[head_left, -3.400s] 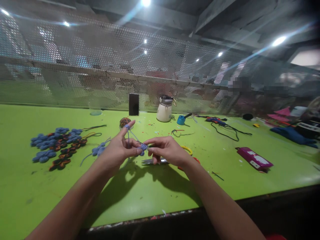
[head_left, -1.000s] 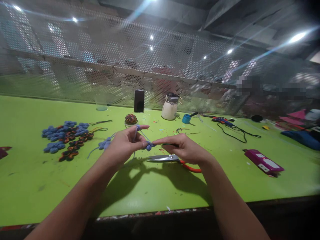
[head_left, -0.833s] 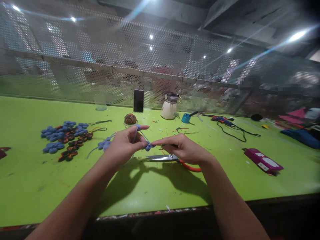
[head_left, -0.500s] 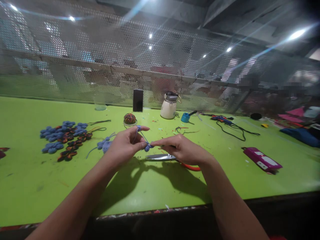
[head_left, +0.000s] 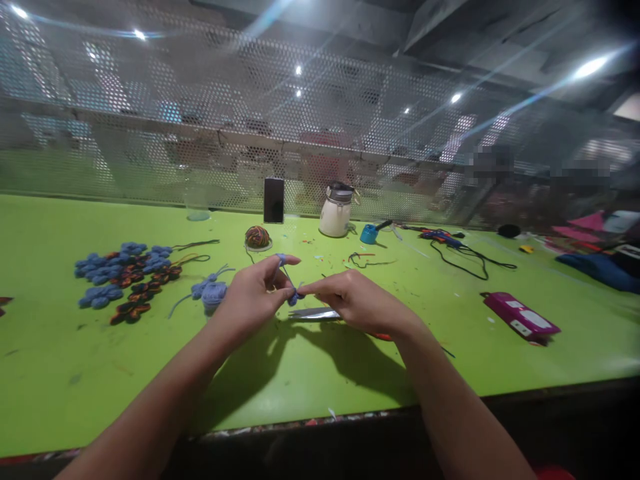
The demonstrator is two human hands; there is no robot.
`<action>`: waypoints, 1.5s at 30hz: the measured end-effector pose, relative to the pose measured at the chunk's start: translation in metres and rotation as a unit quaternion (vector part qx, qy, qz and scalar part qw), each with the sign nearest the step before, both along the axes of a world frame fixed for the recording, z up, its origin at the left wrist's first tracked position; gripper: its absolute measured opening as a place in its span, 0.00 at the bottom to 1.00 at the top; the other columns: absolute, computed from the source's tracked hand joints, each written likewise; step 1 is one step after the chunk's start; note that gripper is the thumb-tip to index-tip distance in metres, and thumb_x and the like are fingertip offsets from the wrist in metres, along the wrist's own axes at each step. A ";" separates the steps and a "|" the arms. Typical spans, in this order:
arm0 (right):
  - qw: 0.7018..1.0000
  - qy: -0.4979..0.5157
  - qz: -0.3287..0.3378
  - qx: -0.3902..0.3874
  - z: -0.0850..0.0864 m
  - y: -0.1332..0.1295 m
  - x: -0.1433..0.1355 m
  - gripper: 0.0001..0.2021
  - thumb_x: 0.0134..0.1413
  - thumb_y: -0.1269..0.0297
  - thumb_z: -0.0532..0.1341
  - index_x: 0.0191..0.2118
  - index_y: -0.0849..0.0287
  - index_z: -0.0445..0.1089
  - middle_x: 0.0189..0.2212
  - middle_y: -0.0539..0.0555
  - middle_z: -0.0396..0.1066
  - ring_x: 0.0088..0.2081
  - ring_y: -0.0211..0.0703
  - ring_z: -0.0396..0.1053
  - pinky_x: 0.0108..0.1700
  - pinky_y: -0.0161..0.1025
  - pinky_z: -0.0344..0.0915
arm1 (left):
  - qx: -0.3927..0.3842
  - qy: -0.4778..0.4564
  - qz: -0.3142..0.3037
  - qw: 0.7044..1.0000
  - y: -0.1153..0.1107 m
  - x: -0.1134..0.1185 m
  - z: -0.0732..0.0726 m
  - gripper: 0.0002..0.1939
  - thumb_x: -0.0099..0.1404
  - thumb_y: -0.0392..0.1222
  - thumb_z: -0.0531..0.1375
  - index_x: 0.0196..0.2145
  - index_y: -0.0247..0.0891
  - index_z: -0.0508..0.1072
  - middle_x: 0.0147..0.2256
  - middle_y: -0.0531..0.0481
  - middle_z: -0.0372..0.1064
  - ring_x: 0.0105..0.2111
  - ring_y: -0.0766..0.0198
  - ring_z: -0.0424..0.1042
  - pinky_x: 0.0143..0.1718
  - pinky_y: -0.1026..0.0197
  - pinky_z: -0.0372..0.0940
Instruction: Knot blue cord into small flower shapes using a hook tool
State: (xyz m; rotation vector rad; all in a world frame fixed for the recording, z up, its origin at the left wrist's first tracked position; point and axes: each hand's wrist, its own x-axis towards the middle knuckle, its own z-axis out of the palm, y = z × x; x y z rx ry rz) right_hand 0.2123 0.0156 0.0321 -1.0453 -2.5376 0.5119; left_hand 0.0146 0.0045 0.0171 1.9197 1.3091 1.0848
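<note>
Between finger and thumb, my left hand point(head_left: 257, 293) pinches a small blue crocheted piece point(head_left: 293, 298), with blue yarn looped over its raised index finger. My right hand point(head_left: 357, 300) is closed, its index fingertip at the same piece; a tool inside it is mostly hidden. Under the right hand lie scissors point(head_left: 315, 313) with a red handle, partly covered. A blue yarn ball point(head_left: 214, 295) sits beside the left wrist. Farther left are blue crocheted flowers point(head_left: 100, 295) and dark orange-black ones point(head_left: 133, 310).
Toward the back stand a multicoloured yarn ball point(head_left: 258, 237), a phone point(head_left: 274, 200), a white bottle point(head_left: 335, 215), a clear cup point(head_left: 198, 207) and a blue pot point(head_left: 369, 233). On the right are a glue gun with cable point(head_left: 443, 237) and a purple box point(head_left: 521, 315).
The view has shifted slightly. My right hand has turned a little and covers more of the scissors; the blue yarn ball shows more beside my left wrist.
</note>
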 end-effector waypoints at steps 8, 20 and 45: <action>0.893 0.346 -0.125 -0.259 -0.026 0.012 -0.029 0.14 0.47 0.68 0.61 0.42 0.64 0.75 0.13 0.45 0.61 0.14 0.29 0.52 0.19 0.31 0.49 | 0.269 0.091 0.081 0.955 -0.002 0.008 -0.013 0.23 0.59 0.30 0.55 0.53 0.35 0.66 0.29 0.49 0.71 0.33 0.61 0.69 0.37 0.59 0.61; 0.883 0.449 -0.036 -0.135 -0.036 0.006 -0.040 0.12 0.48 0.69 0.61 0.40 0.61 0.75 0.18 0.47 0.65 0.16 0.29 0.55 0.19 0.31 0.52 | -0.137 -0.397 -0.081 0.904 0.007 -0.014 0.001 0.39 0.49 0.33 0.67 0.58 0.35 0.58 0.25 0.55 0.68 0.27 0.69 0.67 0.35 0.64 0.60; 0.995 0.057 0.058 0.052 -0.008 0.005 -0.004 0.26 0.52 0.79 0.53 0.55 0.52 0.65 0.28 0.51 0.71 0.27 0.36 0.59 0.32 0.33 0.55 | -0.131 -0.245 -0.050 0.959 0.009 -0.024 0.004 0.23 0.49 0.36 0.65 0.45 0.35 0.71 0.23 0.52 0.68 0.24 0.64 0.66 0.29 0.60 0.57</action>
